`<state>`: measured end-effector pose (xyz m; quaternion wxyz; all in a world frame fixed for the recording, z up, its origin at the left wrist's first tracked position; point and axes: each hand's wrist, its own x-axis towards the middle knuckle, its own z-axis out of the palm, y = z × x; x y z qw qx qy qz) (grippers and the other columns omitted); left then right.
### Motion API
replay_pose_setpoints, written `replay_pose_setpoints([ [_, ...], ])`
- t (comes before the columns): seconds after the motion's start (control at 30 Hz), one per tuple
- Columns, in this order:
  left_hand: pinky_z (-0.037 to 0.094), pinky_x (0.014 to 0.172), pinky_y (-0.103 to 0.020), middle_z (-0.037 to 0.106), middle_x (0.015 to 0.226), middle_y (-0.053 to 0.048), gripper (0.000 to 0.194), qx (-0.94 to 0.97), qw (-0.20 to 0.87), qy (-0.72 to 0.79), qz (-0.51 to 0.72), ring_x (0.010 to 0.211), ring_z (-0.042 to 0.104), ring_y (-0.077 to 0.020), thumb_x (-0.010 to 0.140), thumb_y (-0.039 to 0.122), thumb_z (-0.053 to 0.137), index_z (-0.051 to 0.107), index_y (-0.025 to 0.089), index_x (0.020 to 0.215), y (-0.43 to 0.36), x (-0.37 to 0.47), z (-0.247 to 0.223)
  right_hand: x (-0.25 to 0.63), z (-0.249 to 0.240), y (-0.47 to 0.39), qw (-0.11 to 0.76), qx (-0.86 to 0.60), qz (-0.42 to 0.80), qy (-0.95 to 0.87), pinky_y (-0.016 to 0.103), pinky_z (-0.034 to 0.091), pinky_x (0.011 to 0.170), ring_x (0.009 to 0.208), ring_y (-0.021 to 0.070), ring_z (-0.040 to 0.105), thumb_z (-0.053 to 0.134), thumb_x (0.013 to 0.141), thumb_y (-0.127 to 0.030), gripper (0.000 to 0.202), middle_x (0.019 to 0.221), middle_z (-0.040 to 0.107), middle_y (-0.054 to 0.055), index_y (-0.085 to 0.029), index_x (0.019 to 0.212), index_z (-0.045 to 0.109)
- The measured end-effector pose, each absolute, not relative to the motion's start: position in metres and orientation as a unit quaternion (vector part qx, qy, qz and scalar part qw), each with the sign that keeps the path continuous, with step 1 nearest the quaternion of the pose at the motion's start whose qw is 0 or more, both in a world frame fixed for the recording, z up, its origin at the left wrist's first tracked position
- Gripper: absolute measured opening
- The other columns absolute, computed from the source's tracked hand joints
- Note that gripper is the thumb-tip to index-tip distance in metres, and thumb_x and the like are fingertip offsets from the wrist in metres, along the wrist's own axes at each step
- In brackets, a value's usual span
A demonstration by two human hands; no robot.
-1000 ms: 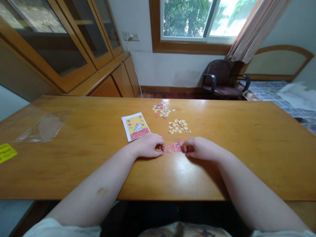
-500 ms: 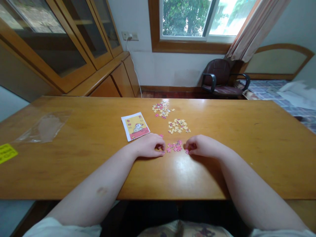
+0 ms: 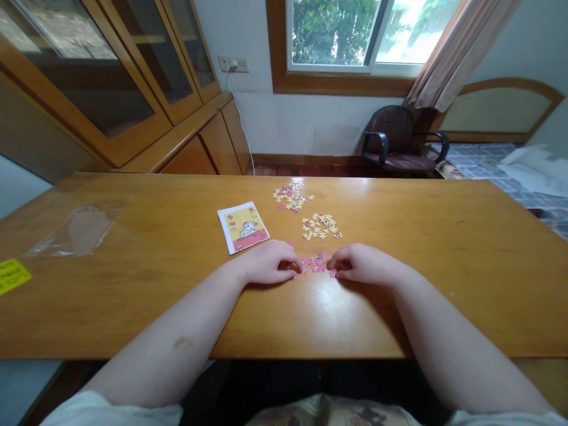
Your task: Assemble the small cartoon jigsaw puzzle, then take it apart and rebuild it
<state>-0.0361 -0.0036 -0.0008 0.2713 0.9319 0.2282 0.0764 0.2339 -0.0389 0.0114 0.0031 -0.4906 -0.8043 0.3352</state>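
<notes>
Several pink puzzle pieces [image 3: 318,262] lie in a loose group on the wooden table, between my two hands. My left hand [image 3: 276,262] rests at the group's left side, its thumb and index finger apart and the fingertip at the leftmost pieces. At the right side, my right hand [image 3: 357,262] has its fingers curled down with the tips at a pink puzzle piece [image 3: 332,273], which it pinches against the table. Another pink piece [image 3: 290,244] shows just behind my left hand. The remaining fingers of both hands are partly hidden.
Beyond the pink group lie yellow puzzle pieces [image 3: 320,226] and a mixed pile [image 3: 291,197]. A picture card [image 3: 244,227] lies left of them. Farther left are a clear plastic bag [image 3: 82,228] and a yellow label [image 3: 13,277] on the wooden table [image 3: 177,201].
My left hand's fingers have parted and reached slightly right to the pink pieces. My right hand has shifted a little left, with the pink piece at its fingertips.
</notes>
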Motion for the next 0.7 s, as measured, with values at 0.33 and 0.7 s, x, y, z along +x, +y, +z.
replay_pose_setpoints([
  [0.33,0.044,0.085,-0.03,0.069,0.087,-0.003,0.021,0.933,0.241,0.256,0.078,0.083,0.062,-0.0166,0.085,0.02,0.057,0.073,0.023,0.1,-0.001,-0.038,-0.007,0.226,0.01,-0.04,0.012,-0.503,0.316,-0.804,0.025,0.038,0.058,0.061,0.0142,0.057,0.065,0.077,-0.033,0.015,0.072,0.069,0.001,-0.021,0.085,0.071],
  [0.7,0.044,0.081,-0.031,0.067,0.094,-0.004,0.03,0.934,0.221,0.271,0.072,0.089,0.06,-0.0191,0.086,0.022,0.055,0.067,0.025,0.114,-0.001,-0.037,-0.005,0.222,0.001,-0.037,0.049,-0.474,0.23,-0.849,0.027,0.045,0.075,0.082,0.0179,0.063,0.054,0.088,-0.027,0.024,0.092,0.073,0.004,-0.025,0.097,0.075],
])
